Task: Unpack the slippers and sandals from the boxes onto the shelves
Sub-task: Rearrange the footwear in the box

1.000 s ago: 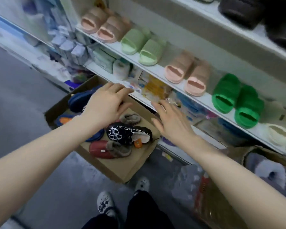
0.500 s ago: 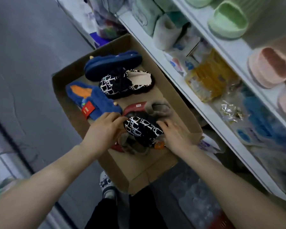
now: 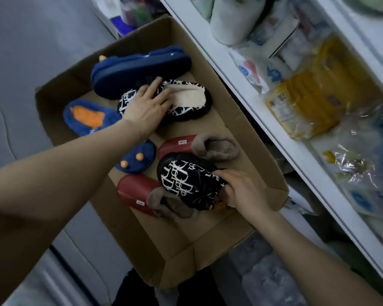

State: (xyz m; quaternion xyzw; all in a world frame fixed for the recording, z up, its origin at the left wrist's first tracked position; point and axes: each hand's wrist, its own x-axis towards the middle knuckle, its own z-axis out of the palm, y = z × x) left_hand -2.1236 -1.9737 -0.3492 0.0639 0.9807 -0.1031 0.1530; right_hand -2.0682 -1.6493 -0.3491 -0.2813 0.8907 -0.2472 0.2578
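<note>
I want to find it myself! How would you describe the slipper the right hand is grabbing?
Look in the cardboard box on the floor beside the white shelves. At its near end, the right hand grips a black slipper with white lettering, lying on two red slippers with brown fluff. Its twin sits further back, under the left hand, showing a cream lining.

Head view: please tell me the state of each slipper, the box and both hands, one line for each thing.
cardboard box: open, on floor.
far black-white slipper: upright, lining visible, under left hand.
near black-white slipper: on the red slippers, gripped.
red slippers: lying in box.
dark blue slipper: on its side.
left hand: fingers straight, resting.
right hand: fingers curled, gripping.
</note>
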